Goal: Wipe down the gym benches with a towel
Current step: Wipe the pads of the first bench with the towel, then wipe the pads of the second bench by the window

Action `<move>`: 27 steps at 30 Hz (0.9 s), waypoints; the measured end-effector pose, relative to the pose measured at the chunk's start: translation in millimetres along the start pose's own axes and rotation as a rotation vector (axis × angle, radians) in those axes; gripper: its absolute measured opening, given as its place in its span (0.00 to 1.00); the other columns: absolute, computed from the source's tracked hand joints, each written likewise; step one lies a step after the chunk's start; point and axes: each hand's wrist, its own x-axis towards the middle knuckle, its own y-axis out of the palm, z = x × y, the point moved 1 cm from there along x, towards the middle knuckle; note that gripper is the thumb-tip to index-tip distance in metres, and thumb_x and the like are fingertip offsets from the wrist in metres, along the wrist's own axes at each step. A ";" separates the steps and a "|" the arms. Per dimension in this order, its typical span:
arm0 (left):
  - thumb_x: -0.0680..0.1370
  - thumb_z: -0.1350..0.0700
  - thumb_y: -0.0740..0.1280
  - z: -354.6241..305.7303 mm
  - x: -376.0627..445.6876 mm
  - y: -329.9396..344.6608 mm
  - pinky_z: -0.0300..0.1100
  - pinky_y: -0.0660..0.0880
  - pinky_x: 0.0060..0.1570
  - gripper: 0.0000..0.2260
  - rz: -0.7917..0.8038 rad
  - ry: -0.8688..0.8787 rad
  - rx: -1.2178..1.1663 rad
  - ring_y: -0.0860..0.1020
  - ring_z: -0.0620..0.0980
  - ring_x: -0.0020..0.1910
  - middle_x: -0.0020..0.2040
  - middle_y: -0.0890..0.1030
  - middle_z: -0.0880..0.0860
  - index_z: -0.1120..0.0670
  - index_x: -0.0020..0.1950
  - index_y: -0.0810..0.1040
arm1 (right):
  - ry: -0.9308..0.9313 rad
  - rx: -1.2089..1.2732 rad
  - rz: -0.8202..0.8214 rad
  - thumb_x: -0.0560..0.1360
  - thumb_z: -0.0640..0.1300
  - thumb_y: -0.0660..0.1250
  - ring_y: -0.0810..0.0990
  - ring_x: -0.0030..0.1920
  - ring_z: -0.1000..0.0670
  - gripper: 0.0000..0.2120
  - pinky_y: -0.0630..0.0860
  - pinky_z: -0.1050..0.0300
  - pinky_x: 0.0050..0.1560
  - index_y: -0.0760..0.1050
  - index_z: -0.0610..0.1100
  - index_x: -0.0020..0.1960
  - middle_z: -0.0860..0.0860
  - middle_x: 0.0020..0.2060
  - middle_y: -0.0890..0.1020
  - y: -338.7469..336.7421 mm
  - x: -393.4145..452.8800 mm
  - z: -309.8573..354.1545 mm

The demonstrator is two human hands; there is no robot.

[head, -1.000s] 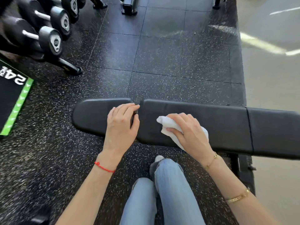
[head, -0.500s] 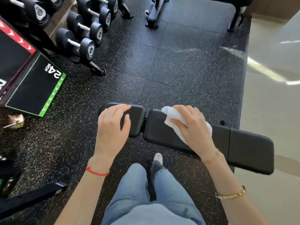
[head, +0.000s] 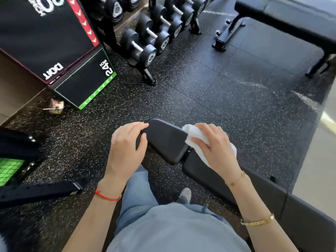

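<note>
White cloth, soft and light: the towel (head: 198, 140) lay bunched under my right hand (head: 216, 148), fingers curled over it, on the black bench (head: 167, 140) beside the pad gap. My left hand (head: 127, 144) rested loosely, unclenched, at the pad's end. Dumbbells (head: 145, 42) stood beyond.

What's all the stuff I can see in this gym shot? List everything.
near bench: 1, black padded, centre, running to lower right
towel: 1, white, on near bench under right hand
far bench: 1, black, top right
dumbbells: several, black with silver handles, on rack, top centre
plyo box: 1, black with red and green trim, top left
floor: black speckled rubber tiles
left hand: fingers resting on the near bench's end, red string at wrist
right hand: holding towel, gold bracelets on arm
legs: blue jeans, bottom centre
</note>
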 end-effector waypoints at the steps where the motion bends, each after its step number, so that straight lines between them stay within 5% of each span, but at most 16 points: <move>1: 0.80 0.61 0.64 12.8 7.4 -6.0 0.56 0.71 0.66 0.13 -0.004 -0.012 0.002 0.77 0.51 0.62 0.61 0.80 0.51 0.56 0.63 0.79 | -0.009 -0.001 0.007 0.80 0.49 0.65 0.74 0.50 0.44 0.14 0.70 0.46 0.56 0.75 0.45 0.63 0.49 0.51 0.79 8.1 13.0 8.0; 15: 0.80 0.58 0.63 215.4 181.4 -122.6 0.52 0.66 0.71 0.13 0.021 0.054 0.075 0.75 0.45 0.63 0.62 0.79 0.46 0.50 0.64 0.78 | 0.019 0.051 -0.030 0.80 0.50 0.65 0.73 0.50 0.45 0.15 0.69 0.47 0.57 0.74 0.45 0.64 0.50 0.52 0.78 115.2 228.1 165.1; 27: 0.80 0.58 0.63 246.5 294.5 -122.7 0.56 0.70 0.68 0.13 0.112 0.151 0.005 0.77 0.46 0.62 0.61 0.80 0.47 0.52 0.64 0.78 | 0.120 0.079 -0.069 0.80 0.50 0.65 0.72 0.51 0.46 0.15 0.69 0.48 0.57 0.74 0.45 0.64 0.49 0.52 0.78 125.0 318.1 177.7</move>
